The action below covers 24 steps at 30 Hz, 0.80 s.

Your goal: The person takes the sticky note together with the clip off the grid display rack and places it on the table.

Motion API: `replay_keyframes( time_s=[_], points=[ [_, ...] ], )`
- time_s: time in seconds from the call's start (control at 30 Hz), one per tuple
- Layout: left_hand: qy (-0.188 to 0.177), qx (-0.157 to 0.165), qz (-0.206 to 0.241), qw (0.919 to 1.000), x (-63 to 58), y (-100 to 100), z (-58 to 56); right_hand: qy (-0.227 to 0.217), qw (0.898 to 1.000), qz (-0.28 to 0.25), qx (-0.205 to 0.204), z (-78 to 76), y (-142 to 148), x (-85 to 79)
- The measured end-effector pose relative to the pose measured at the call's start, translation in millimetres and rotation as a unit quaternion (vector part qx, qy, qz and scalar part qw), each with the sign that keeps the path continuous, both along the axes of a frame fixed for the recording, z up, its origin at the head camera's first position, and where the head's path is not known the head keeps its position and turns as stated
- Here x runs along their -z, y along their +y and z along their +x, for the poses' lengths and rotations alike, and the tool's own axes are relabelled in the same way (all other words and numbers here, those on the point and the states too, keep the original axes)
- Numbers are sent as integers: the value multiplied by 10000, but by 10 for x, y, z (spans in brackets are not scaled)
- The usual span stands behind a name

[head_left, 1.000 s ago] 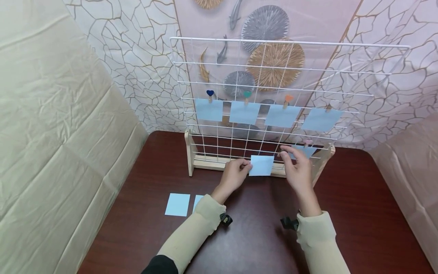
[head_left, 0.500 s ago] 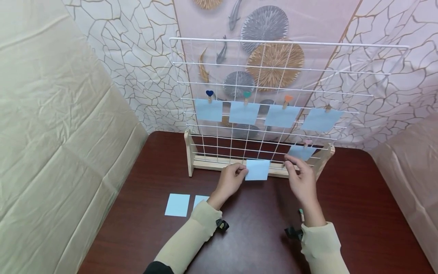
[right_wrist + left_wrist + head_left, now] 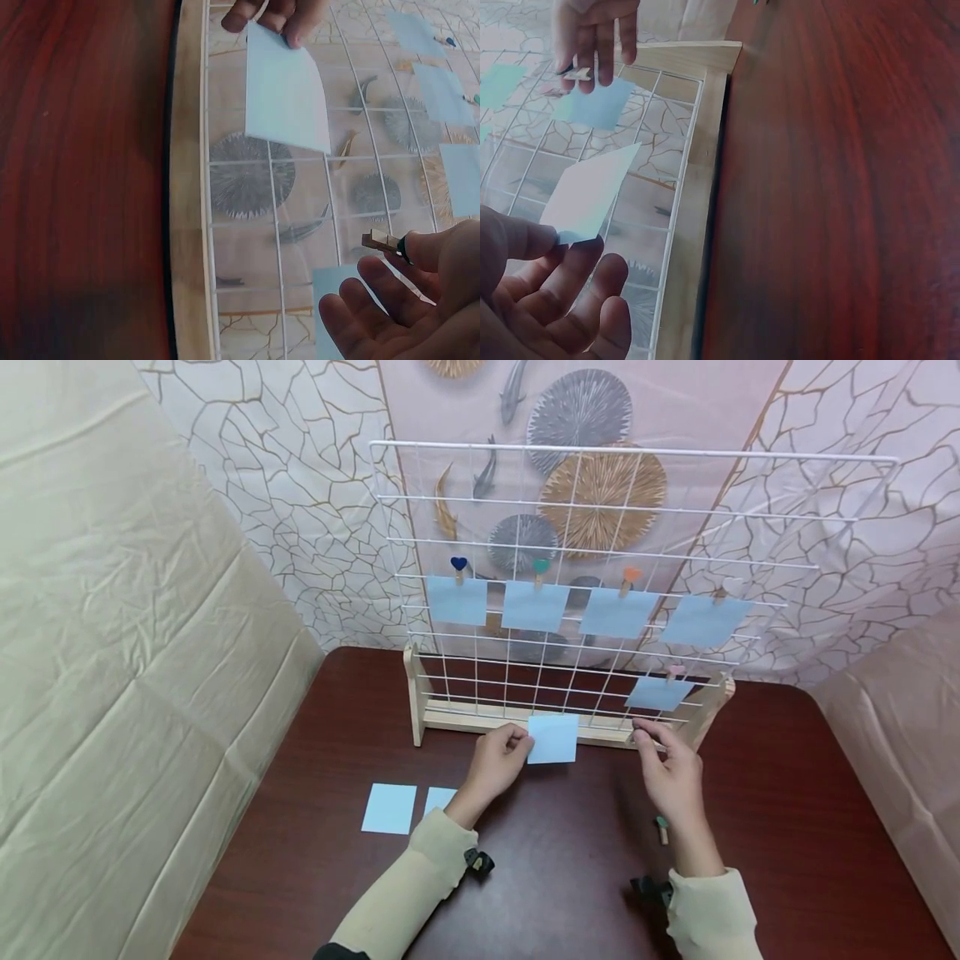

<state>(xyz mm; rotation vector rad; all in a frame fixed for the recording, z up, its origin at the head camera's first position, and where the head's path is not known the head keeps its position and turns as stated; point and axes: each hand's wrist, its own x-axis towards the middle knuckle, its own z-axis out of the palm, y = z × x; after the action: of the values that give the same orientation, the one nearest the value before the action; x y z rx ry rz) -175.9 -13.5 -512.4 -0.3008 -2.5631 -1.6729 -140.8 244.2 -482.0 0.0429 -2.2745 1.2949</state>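
Note:
Between thumb and fingertips, my left hand [image 3: 498, 763] pinches a light blue paper square [image 3: 552, 739] by its left edge, in front of the grid's lower part. The left wrist view shows that same paper square [image 3: 592, 195] tilted, with the thumb on its corner. My right hand [image 3: 675, 777] pinches a small wooden clothespin, plain in the right wrist view as a clothespin [image 3: 384, 241] with a dark end under the thumb. Just beyond the right hand, a blue paper [image 3: 660, 693] hangs from the white wire grid [image 3: 525, 680] by a pink heart clothespin [image 3: 675, 672].
Higher on the grid, several blue papers [image 3: 534, 607] hang from heart clothespins. Wooden feet [image 3: 414, 695] support the grid. Left on the brown table [image 3: 300, 877] lie two paper squares [image 3: 389, 808], one partly behind the left sleeve. A green heart clothespin [image 3: 662, 829] lies by the right wrist.
Both hands have drawn back toward the person, the left also leftward with its paper, the right rightward with the clothespin. The hanging lower paper and the green clothespin have come into fuller view.

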Motion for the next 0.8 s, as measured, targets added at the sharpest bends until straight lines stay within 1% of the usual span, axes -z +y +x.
replay_keyframes(
  time_s=[0.13,0.27,0.4,0.5,0.63,0.8],
  points=[
    [-24,-46,-9,10000,31,-23,13,-57,9999,-75,53,62,69,29],
    [-90,-5,-36,10000,57,-55,51,-106,9999,-67,112,131,144,78],
    [-158,46,-67,9998,90,-86,98,-187,9995,-3,250,214,220,125],
    [-124,81,-88,9999,111,-111,127,-185,9991,65,386,263,268,150],
    [-61,93,-126,9999,126,-145,155,-136,9986,101,500,296,328,175],
    [-64,43,-188,9998,168,-206,201,-265,9981,-71,544,331,383,204]
  ],
)
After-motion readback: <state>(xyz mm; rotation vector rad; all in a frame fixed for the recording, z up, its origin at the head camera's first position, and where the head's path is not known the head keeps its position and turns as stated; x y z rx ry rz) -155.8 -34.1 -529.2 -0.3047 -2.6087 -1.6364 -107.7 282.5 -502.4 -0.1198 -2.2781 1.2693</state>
